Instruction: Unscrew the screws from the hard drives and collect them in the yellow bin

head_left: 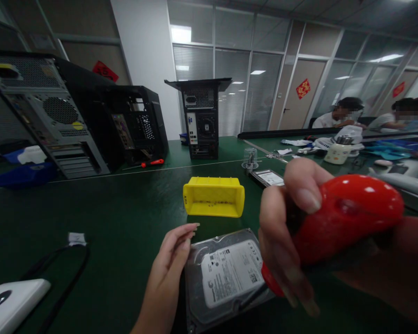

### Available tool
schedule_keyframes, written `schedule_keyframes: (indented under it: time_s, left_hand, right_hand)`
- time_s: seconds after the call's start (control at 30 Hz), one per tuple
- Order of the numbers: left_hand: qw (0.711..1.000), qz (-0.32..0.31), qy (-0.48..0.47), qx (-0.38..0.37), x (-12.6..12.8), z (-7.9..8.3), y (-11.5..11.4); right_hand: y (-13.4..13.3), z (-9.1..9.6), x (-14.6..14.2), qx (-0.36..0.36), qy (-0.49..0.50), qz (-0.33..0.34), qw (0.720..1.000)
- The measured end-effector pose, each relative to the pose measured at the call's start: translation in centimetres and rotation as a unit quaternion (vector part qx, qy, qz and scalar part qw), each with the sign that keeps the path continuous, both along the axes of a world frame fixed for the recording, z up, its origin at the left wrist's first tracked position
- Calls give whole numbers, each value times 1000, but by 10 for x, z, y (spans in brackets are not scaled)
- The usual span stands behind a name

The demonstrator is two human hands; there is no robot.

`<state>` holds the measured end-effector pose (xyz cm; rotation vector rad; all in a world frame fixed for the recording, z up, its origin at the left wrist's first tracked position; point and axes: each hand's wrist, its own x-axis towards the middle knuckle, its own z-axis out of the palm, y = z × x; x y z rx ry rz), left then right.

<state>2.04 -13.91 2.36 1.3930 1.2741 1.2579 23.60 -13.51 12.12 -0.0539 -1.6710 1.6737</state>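
A hard drive (226,273) lies label side up on the green table, slightly turned. My left hand (167,269) is at its left edge, fingers extended side by side and the thumb by the drive's corner. My right hand (282,232) grips a screwdriver (351,218) by its bulky red handle, close to the camera. The dark shaft slants down left across the drive, its tip over the lower part of the casing; whether it touches a screw I cannot tell. Just behind the drive stands a yellow bin (214,197) with several small dark pieces, probably screws, inside.
Another hard drive (267,177) and a clear cup (250,158) sit behind my right hand. Computer cases (201,118) stand at the back, with a second red-handled screwdriver (153,163) before them. A white device (17,297) and black cable occupy the left front. People sit far right.
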Motion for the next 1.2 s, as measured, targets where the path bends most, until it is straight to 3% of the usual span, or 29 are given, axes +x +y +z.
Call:
schedule_keyframes:
  time_s: [0.07, 0.17, 0.23, 0.3, 0.63, 0.8, 1.0, 1.13, 1.2]
  left_hand:
    - [990, -57, 77, 100, 3, 1, -9]
    - [928, -198, 200, 243, 6, -2, -18]
    - [893, -246, 258, 276, 7, -6, -19]
    - [877, -261, 292, 278, 7, -10, -17]
    - [893, -252, 274, 253, 3, -24, -8]
    - [884, -268, 286, 255, 2, -26, -7]
    - [889, -265, 280, 247, 2, -23, -9]
    - [877, -282, 291, 259, 0, -22, -7]
    - [877, -277, 296, 256, -1, -22, -6]
  right_hand:
    - [-8, -1, -3, -7, 13, -67, 998]
    - [-16, -1, -7, 8, 29, -119, 992]
    - [-19, 0, -8, 17, 17, -125, 992]
    - [-20, 3, -8, 13, -8, -137, 990]
    - [-22, 14, -10, -65, 3, -171, 983]
    - [-23, 10, -7, -60, 14, -113, 992]
    - [-16, 1, -12, -24, 57, -105, 993]
    - [-21, 6, -19, -60, 36, -203, 977]
    - [-23, 9, -18, -49, 7, -215, 975]
